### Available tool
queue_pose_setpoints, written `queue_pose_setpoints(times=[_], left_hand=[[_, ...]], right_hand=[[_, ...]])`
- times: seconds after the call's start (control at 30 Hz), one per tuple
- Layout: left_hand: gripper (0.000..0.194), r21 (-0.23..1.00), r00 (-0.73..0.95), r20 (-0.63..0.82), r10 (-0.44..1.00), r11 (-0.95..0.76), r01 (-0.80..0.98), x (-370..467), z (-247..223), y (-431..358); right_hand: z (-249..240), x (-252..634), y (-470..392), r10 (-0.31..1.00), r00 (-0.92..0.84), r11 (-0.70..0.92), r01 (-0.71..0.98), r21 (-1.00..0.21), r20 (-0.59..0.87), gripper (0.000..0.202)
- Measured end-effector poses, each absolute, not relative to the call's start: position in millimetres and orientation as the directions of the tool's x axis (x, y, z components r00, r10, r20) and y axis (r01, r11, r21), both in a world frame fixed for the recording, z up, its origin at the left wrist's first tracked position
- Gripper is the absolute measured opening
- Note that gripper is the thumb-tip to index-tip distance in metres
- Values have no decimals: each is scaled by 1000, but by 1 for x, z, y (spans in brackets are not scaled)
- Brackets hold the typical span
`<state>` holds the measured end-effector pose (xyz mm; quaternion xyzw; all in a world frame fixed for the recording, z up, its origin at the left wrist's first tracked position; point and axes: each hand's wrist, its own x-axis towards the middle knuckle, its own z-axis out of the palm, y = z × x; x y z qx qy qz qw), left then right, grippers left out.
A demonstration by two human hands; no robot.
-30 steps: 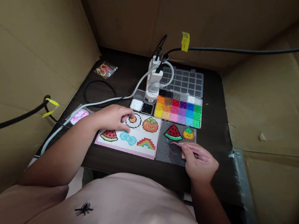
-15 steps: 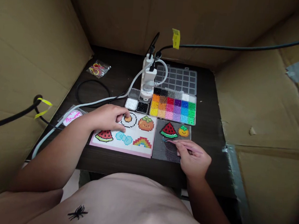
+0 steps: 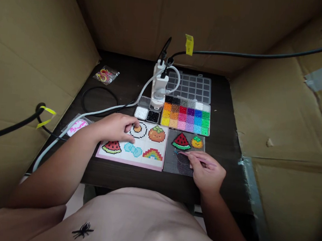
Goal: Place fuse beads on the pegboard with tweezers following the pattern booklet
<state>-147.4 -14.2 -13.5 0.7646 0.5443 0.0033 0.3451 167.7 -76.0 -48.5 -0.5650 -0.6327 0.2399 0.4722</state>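
Note:
My left hand [image 3: 117,128] rests on the pattern sheet [image 3: 154,161], fingers apart and holding nothing, by the egg and bow pictures. Pink tweezers [image 3: 206,161] are pinched in my right hand [image 3: 208,174], their tip over the clear pegboard [image 3: 178,166]. Near that tip are a few small blue beads, too small to make out singly. A bead watermelon [image 3: 181,141] and an orange bead fruit [image 3: 197,142] lie on the board's upper part. Behind it stands the sorted bead box [image 3: 186,117], its lid [image 3: 191,86] folded back.
Small boxes of white beads [image 3: 142,113] and black beads [image 3: 152,116] sit behind the sheet. A white power strip [image 3: 159,87] with cables stands further back. Two plastic bags [image 3: 106,75] lie at the left. Cardboard walls [image 3: 283,119] surround the table.
The whole view has shifted very slightly. Both hands hold nearly the same places, and the tweezers are still over the pegboard.

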Motion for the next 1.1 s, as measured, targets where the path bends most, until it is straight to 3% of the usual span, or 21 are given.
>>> queue_pose_setpoints(times=[0.27,0.5,0.73,1.1], left_hand=[[37,539,406,-357,841,-169,825,-148,-14,-15],[36,546,385,-337,859,-155,823,-150,-21,-15],[35,544,372,-339,864,-143,827,-151,-21,-16],[34,544,367,-347,863,-134,828,-151,-22,-15]], right_hand=[[-35,172,-75,947,140,227,341,-912,288,8],[-16,208,-14,852,396,233,300,-925,343,17],[-44,203,37,890,403,166,148,-975,213,23],[-62,203,37,900,390,126,193,-973,194,25]])
